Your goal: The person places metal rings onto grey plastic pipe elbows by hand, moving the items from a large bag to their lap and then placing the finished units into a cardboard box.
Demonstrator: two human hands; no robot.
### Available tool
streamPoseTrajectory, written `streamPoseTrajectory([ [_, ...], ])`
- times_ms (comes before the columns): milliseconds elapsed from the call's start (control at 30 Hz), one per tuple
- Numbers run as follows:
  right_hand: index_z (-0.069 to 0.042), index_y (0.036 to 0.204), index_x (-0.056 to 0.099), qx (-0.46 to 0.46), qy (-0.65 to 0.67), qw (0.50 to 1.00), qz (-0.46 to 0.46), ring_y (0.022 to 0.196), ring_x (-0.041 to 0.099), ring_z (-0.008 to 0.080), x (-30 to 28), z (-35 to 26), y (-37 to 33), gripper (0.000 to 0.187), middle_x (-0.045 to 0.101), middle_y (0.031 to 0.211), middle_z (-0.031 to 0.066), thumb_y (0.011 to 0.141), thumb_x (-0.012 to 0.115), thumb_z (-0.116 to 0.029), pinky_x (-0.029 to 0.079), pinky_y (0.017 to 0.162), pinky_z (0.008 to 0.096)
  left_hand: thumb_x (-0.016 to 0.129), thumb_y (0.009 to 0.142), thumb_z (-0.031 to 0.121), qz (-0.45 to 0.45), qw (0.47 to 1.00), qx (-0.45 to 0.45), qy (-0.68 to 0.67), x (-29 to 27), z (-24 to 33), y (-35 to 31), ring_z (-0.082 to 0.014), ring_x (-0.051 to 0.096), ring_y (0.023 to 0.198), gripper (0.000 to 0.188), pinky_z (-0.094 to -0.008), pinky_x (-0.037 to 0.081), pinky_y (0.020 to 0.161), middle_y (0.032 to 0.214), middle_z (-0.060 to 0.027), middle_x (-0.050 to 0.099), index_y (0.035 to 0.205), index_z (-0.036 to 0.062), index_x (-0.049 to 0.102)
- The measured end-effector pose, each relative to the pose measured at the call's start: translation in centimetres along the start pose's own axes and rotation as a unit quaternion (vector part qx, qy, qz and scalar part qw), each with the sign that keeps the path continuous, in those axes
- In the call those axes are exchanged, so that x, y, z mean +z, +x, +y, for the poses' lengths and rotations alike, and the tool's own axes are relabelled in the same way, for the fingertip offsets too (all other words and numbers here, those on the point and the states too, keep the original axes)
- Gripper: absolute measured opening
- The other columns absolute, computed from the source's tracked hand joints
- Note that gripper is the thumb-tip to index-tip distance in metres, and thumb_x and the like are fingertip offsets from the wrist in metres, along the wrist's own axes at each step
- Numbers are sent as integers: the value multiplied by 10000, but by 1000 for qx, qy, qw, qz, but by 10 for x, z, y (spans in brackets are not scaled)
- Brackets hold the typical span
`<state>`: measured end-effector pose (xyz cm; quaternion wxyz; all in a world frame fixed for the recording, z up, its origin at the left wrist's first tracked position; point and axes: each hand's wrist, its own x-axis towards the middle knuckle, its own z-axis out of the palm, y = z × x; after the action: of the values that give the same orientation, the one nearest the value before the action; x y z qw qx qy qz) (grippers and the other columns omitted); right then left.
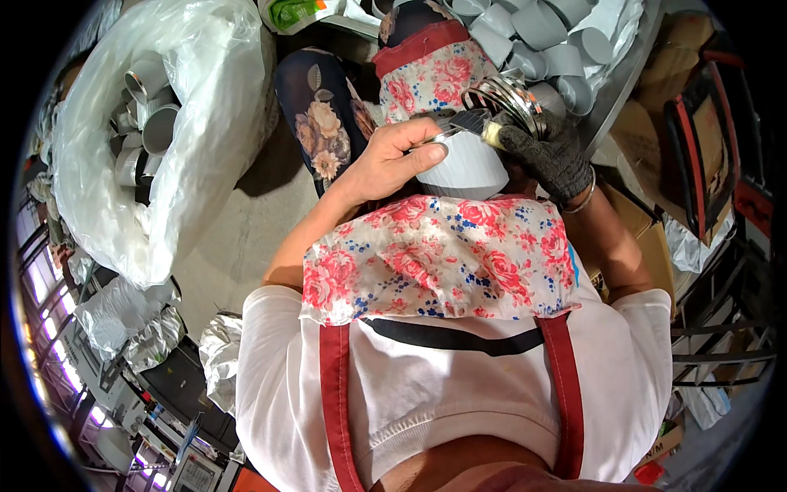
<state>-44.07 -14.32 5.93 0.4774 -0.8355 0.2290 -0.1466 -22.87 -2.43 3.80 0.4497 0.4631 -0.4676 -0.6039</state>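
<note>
A light grey cup-shaped piece (pixel 466 172) rests in my lap against the floral apron. My left hand (pixel 398 156), bare, grips it at the rim, with the thumb on the outside. A thin shiny edge shows by those fingers; whether it is a separate ring I cannot tell. My right hand (pixel 553 156) wears a dark knitted glove and is closed around a brush with dark bristles (pixel 469 121) and a pale handle end. The bristles are at the cup's rim. Several shiny metal rings (pixel 515 100) hang together at the same hand, by its fingers.
At the left stands a large clear plastic bag (pixel 209 156) with several grey cups (pixel 160 129) inside. More grey cups (pixel 541 25) lie heaped in a metal-edged tray (pixel 627 90) at the upper right. Cardboard boxes (pixel 643 225) stand beside my right arm.
</note>
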Motion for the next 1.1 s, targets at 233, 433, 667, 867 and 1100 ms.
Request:
streamPoseTrajectory([
  [233,-139,1020,598,31,-4,999,-13,719,602,208,-3,-8,8,301,623,892,79,724,651,-150,497,635,293,544,853,218,-31,999,17,39,-8,0,3,-62,445,716,217,-216,385,627,773,0,498,874,2,532],
  [433,-158,1014,611,272,129,952,-52,696,586,146,-6,-10,13,252,626,861,56,768,637,-206,480,600,264,552,844,243,-58,995,17,75,-13,2,7,-70,463,741,253,-220,393,649,812,-3,509,928,5,537],
  [667,-118,1023,604,-4,-27,999,-26,627,592,146,-7,-4,18,278,622,785,104,768,619,-227,474,587,249,652,695,64,-32,999,-2,1,-4,6,11,-77,479,756,253,-199,387,697,794,-5,501,898,17,509],
  [867,-131,1043,594,168,85,978,-90,663,609,205,-21,-12,16,289,599,926,113,762,606,-196,502,619,267,518,801,91,-29,979,-6,-204,-16,-5,7,-123,477,847,147,-227,359,763,876,-36,510,907,-12,514],
  [1100,-147,1026,603,-78,-71,994,-36,697,614,220,-19,-1,21,300,609,912,99,727,609,-170,508,614,291,582,803,90,-64,983,-31,-167,-35,-28,5,-120,519,827,186,-243,407,744,889,-59,587,937,-37,600],
])
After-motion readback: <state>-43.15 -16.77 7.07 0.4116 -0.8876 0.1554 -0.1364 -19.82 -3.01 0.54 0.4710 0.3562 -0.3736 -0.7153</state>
